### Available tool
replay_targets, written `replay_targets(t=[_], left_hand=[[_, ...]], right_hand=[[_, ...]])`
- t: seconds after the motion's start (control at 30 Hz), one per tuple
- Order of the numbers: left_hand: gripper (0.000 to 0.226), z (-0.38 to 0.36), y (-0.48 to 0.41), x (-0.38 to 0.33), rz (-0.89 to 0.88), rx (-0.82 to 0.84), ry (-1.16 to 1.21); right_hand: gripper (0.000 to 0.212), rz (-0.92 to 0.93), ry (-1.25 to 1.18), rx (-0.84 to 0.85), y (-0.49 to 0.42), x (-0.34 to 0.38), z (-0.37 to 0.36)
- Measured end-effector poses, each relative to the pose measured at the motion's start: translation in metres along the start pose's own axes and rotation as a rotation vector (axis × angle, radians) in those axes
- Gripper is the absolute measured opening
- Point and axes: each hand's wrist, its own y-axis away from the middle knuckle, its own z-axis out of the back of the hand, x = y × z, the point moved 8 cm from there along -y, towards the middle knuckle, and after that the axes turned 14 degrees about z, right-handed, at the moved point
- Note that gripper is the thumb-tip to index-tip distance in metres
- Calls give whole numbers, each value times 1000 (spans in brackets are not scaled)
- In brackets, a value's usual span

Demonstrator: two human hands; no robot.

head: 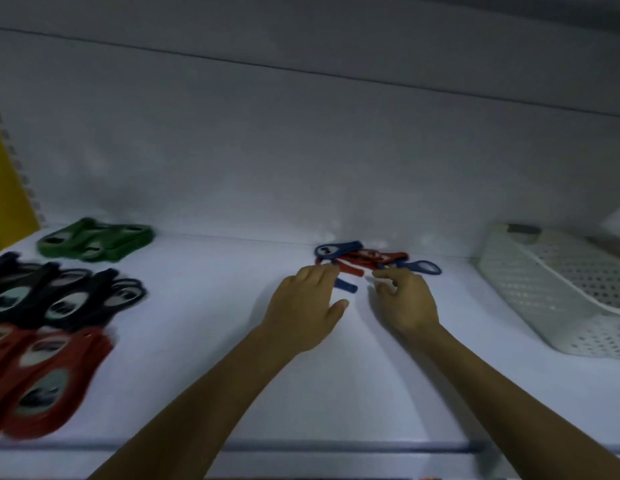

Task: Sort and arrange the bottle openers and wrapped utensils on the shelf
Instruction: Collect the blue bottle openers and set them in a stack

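Note:
A small mixed pile of blue and red bottle openers (pixel 367 259) lies at the back of the white shelf (pixel 204 341). My left hand (pixel 303 306) reaches into the pile's left side, its fingertips over a blue opener (pixel 344 285); whether it grips is hidden. My right hand (pixel 407 299) hovers at the pile's right side with fingers loosely curled, next to a blue opener with a ring end (pixel 422 267). Sorted groups lie on the left: green openers (pixel 95 240), black openers (pixel 62 296), red openers (pixel 42 375).
A white perforated plastic basket (pixel 557 292) stands tilted at the right of the shelf. A yellow panel (pixel 7 188) borders the far left. The shelf's front edge (pixel 301 446) runs under my forearms. The back wall is close behind the pile.

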Motion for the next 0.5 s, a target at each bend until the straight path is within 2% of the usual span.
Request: replay_targets(t=[0.1, 0.17, 0.27, 0.33, 0.43, 0.5], left_hand=[[58, -19, -25, 1, -4, 38, -10], [52, -26, -37, 4, 2, 47, 23], [42, -27, -43, 15, 63, 37, 194], [40, -24, -43, 18, 62, -17, 239], [53, -23, -42, 11, 9, -46, 257], [65, -21, -44, 9, -3, -68, 262]], right_hand=[[29, 54, -15, -30, -29, 0, -4], [26, 96, -10, 15, -43, 4, -20], [23, 133, 249, 99, -48, 1, -45], [24, 144, 324, 98, -50, -1, -48], [24, 161, 293, 118, -52, 4, -44], [27, 123, 142, 76, -49, 11, -36]])
